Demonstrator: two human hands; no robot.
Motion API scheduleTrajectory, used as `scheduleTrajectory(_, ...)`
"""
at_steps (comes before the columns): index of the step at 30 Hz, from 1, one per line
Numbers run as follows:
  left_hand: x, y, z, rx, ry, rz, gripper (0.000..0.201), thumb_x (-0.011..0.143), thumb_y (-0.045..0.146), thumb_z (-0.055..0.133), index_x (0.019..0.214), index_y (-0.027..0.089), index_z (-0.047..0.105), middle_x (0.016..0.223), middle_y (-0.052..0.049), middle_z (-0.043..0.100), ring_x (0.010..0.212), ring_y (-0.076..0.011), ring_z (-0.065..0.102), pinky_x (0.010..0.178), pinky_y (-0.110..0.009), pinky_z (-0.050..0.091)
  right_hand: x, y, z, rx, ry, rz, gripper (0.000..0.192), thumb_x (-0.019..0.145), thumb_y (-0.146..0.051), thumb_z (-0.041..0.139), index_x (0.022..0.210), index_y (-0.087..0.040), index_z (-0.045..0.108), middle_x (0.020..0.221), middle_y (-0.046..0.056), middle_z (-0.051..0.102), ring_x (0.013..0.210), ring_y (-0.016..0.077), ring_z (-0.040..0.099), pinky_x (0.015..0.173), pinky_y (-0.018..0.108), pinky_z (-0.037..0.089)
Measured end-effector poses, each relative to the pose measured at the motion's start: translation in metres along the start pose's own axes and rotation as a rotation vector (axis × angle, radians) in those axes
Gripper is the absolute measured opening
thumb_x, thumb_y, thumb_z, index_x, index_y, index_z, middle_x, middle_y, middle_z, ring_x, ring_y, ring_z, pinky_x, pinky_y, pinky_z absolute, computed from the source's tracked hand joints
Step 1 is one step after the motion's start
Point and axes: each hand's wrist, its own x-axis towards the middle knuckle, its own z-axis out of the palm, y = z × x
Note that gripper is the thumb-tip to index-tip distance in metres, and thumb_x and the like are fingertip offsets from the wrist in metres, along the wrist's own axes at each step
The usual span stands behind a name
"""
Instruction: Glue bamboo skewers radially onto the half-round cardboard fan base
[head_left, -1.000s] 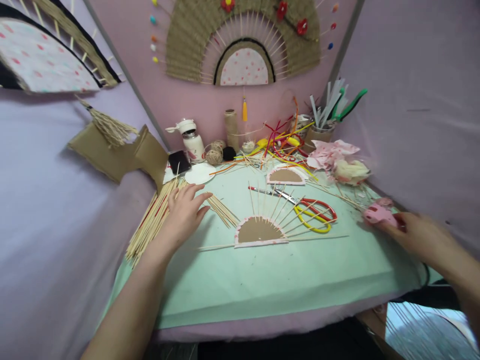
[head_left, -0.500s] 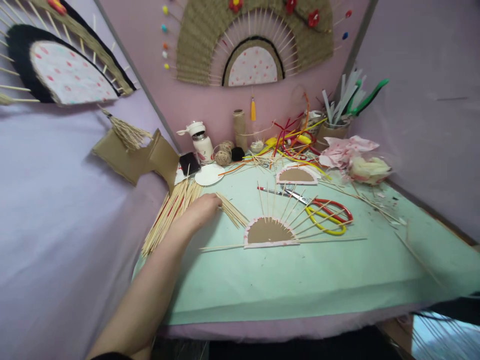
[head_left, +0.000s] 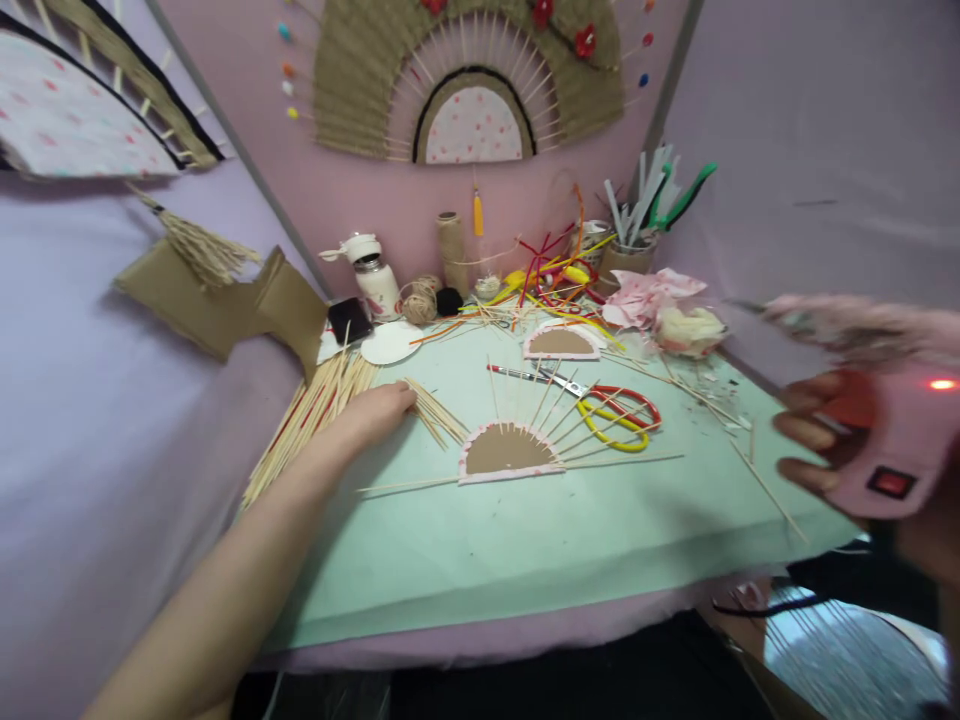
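Observation:
My left hand [head_left: 384, 408] rests at the upper end of a small bunch of bamboo sticks [head_left: 436, 415], its fingers closed on them and partly hidden. On the right, my right hand [head_left: 814, 430] grips a pink hot glue gun [head_left: 911, 430], held above the table's right side with its red light glowing and its nozzle towards the back. Between the hands lies a half-round cardboard piece [head_left: 510, 452] with a pink-dotted white rim. Thin sticks fan out from it. Scissors [head_left: 600, 400] with red and yellow handles lie partly under the sticks, near a pen [head_left: 517, 373].
A larger pile of bamboo sticks [head_left: 300, 425] lies left of my left hand. At the back are a white bottle [head_left: 377, 287], twine balls [head_left: 420, 300], pipe cleaners [head_left: 551, 275] and a second half-round piece [head_left: 561, 344]. A finished fan [head_left: 352, 90] hangs on the wall.
My right hand has come into view from the right with the hot glue gun. The view has swung rightwards. My left hand stays at the small bunch of sticks.

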Motion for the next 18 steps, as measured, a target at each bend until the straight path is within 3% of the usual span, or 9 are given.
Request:
scheduleTrajectory(2,-0.003,0.004,-0.003,0.013,-0.015,0.000,0.027,0.090,0.017,0.039,0.095,0.018,0.065,0.105,-0.010,0.067,0.094,-0.0233,0.064,0.078,-0.032,0.047,-0.012,0.014,0.038,0.071,-0.142,0.120,0.065,0.050,-0.060,0.090,0.106,-0.031,0.077,0.102,0.012,0.070,0.079,0.0232,0.064,0.057,0.038,0.055)
scheduleTrajectory(3,-0.005,0.005,-0.003,0.014,-0.021,-0.008,0.026,0.090,0.017,0.040,0.095,0.018,0.065,0.105,-0.010,0.068,0.094,-0.0231,0.065,0.077,-0.032,0.047,-0.016,0.023,0.056,0.097,-0.224,0.203,0.061,0.051,-0.058,0.091,0.102,-0.029,0.078,0.094,0.011,0.069,0.075,0.0211,0.062,0.054,0.035,0.055)
scheduleTrajectory(6,-0.012,0.007,-0.004,0.014,-0.041,-0.028,0.024,0.091,0.017,0.042,0.093,0.019,0.066,0.101,-0.009,0.068,0.091,-0.0228,0.065,0.074,-0.031,0.047,-0.017,0.050,0.097,0.200,-0.448,0.364,0.048,0.059,-0.056,0.089,0.094,-0.023,0.079,0.091,0.009,0.069,0.073,0.0180,0.060,0.053,0.029,0.056)
scheduleTrajectory(8,-0.017,0.009,-0.005,0.015,-0.053,-0.035,0.022,0.090,0.016,0.044,0.091,0.019,0.065,0.099,-0.009,0.067,0.090,-0.0225,0.064,0.073,-0.030,0.046,-0.011,0.067,0.113,0.294,-0.543,0.408,0.046,0.065,-0.053,0.086,0.098,-0.022,0.079,0.093,0.007,0.069,0.073,0.0160,0.060,0.054,0.026,0.056)
scheduleTrajectory(13,-0.026,0.013,-0.015,0.005,-0.084,-0.056,0.021,0.089,0.014,0.045,0.090,0.019,0.065,0.098,-0.007,0.067,0.086,-0.0198,0.063,0.070,-0.028,0.044,0.003,0.096,0.121,0.398,-0.618,0.480,0.042,0.076,-0.052,0.079,0.101,-0.019,0.078,0.095,0.007,0.072,0.075,0.0149,0.062,0.057,0.022,0.056)
scheduleTrajectory(18,-0.028,0.014,-0.018,-0.033,-0.013,-0.006,0.022,0.088,0.012,0.044,0.095,0.019,0.065,0.098,-0.007,0.066,0.085,-0.0192,0.061,0.073,-0.028,0.045,0.007,0.108,0.112,0.423,-0.629,0.556,0.040,0.076,-0.051,0.079,0.105,-0.022,0.077,0.097,0.005,0.074,0.077,0.0148,0.065,0.060,0.023,0.058)
